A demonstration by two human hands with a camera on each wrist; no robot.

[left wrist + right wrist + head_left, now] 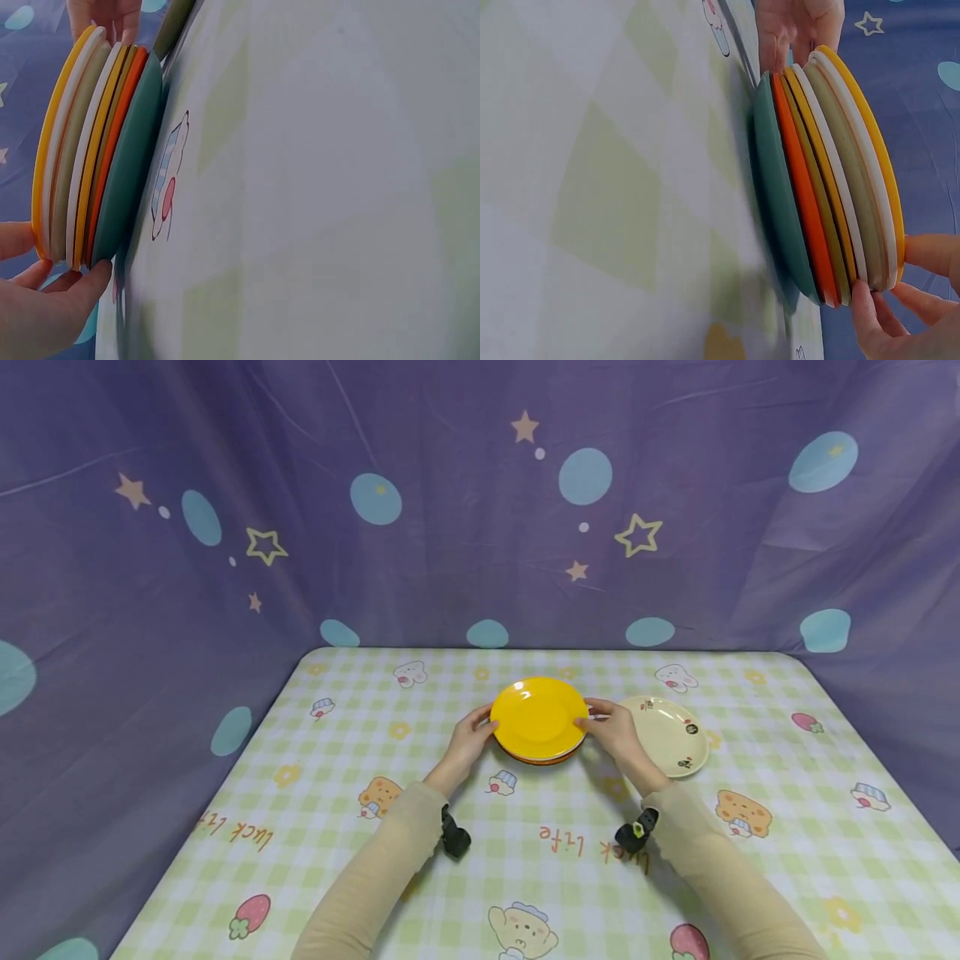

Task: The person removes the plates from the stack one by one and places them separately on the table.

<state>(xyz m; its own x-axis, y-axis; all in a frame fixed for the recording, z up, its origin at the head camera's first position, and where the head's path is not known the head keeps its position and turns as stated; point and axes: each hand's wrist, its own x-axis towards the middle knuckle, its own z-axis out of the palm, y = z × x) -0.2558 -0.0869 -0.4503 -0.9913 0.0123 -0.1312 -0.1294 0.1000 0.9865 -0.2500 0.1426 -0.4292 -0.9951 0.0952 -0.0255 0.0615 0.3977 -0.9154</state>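
A stack of plates in several colours stands between the two hands, with a yellow plate (540, 718) on top. Side on, the left wrist view shows white, beige and orange rims below it and a teal plate (135, 165) at the bottom. The left hand (468, 739) grips the stack's left edge, thumb on the yellow rim and fingers along the side. Opposite, the right hand (617, 733) holds the right edge the same way. Whether the teal plate (776, 195) touches the table I cannot tell.
Just right of the stack, partly behind the right hand, a cream plate (667, 735) with small printed figures lies on the table. A green checked cloth with cartoon prints covers the table (322, 852). Behind it hangs a purple curtain (465, 560) with stars.
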